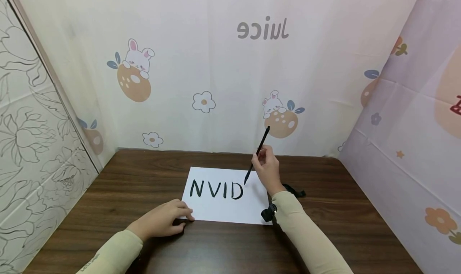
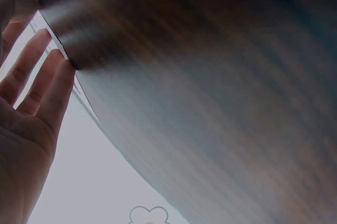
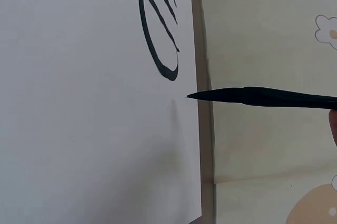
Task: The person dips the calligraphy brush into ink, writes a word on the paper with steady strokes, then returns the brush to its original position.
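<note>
A white sheet of paper [image 1: 223,212] lies on the brown table, bearing the black letters "NVID" [image 1: 216,190]. My right hand [image 1: 268,170] pinches a black writing brush [image 1: 262,140] by its handle, tilted with the tip downward just right of the "D". In the right wrist view the pointed tip of the brush [image 3: 216,95] appears slightly above the paper [image 3: 79,103]. At the sheet's lower left corner rests my left hand [image 1: 165,220], its fingers spread and loosely bent. The left wrist view shows those fingertips [image 2: 66,71] at the paper's edge, gripping nothing.
The wood-grain table [image 1: 144,170] ends at a printed curtain [image 1: 209,126] behind the sheet. Patterned panels close off the left and right sides. A black strap [image 1: 297,192] lies beside my right wrist, near a small black device [image 1: 269,213] on the sleeve.
</note>
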`<action>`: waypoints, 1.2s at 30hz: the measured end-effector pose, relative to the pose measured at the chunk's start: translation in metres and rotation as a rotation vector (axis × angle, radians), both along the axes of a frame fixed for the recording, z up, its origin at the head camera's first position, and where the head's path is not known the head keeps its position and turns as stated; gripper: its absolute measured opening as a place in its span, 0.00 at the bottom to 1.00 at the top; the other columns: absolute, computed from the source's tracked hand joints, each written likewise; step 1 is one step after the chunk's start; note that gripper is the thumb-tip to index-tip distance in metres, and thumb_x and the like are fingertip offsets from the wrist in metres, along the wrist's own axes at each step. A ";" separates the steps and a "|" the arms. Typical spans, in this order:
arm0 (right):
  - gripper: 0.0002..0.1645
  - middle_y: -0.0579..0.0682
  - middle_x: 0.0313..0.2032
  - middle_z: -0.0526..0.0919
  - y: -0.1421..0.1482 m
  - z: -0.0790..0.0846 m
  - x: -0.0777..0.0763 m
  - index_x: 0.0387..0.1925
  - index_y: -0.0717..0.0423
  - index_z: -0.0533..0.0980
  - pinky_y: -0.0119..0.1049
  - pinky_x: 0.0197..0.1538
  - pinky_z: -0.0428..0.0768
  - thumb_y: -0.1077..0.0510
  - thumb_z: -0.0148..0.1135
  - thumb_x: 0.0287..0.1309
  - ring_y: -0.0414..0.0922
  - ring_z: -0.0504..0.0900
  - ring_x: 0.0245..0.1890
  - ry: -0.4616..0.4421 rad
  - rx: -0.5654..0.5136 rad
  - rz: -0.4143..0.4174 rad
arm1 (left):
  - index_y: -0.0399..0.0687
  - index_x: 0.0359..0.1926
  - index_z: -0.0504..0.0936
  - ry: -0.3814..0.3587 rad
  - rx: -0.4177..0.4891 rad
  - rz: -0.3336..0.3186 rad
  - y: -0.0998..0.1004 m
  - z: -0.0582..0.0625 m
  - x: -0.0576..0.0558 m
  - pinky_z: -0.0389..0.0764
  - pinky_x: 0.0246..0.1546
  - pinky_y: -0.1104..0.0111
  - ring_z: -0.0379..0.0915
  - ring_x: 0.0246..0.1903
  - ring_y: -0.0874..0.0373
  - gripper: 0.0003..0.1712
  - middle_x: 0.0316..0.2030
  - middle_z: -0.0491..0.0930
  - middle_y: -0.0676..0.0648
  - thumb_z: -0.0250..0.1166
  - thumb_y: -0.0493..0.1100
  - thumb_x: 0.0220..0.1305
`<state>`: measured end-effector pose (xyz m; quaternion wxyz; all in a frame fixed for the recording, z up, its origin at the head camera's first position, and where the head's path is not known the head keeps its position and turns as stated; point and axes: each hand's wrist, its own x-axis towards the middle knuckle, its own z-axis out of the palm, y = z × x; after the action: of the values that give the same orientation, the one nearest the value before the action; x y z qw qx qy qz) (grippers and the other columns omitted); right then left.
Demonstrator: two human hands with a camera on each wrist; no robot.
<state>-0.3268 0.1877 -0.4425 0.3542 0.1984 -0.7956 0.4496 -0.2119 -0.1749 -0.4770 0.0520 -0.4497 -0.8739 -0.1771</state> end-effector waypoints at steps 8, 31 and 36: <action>0.12 0.51 0.33 0.77 0.003 -0.005 -0.001 0.49 0.60 0.70 0.29 0.31 0.75 0.63 0.59 0.65 0.43 0.76 0.32 0.022 0.000 -0.008 | 0.55 0.45 0.87 -0.007 -0.005 0.010 0.000 0.000 0.000 0.79 0.49 0.63 0.75 0.50 0.58 0.13 0.48 0.81 0.53 0.68 0.38 0.59; 0.12 0.50 0.33 0.77 0.008 -0.012 0.001 0.48 0.62 0.71 0.30 0.33 0.76 0.66 0.60 0.63 0.43 0.77 0.32 0.056 0.026 0.014 | 0.55 0.45 0.88 0.013 0.007 -0.005 0.000 -0.002 -0.001 0.79 0.49 0.64 0.75 0.48 0.59 0.13 0.46 0.80 0.55 0.68 0.38 0.59; 0.13 0.50 0.33 0.77 0.007 -0.012 0.002 0.48 0.60 0.71 0.30 0.32 0.77 0.66 0.60 0.63 0.42 0.77 0.31 0.028 0.036 0.020 | 0.55 0.44 0.88 0.029 0.021 -0.015 0.000 -0.001 0.000 0.80 0.48 0.63 0.76 0.48 0.59 0.13 0.46 0.81 0.54 0.68 0.36 0.58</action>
<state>-0.3243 0.1944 -0.4542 0.3571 0.2190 -0.7964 0.4361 -0.2119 -0.1749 -0.4782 0.0683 -0.4581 -0.8678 -0.1801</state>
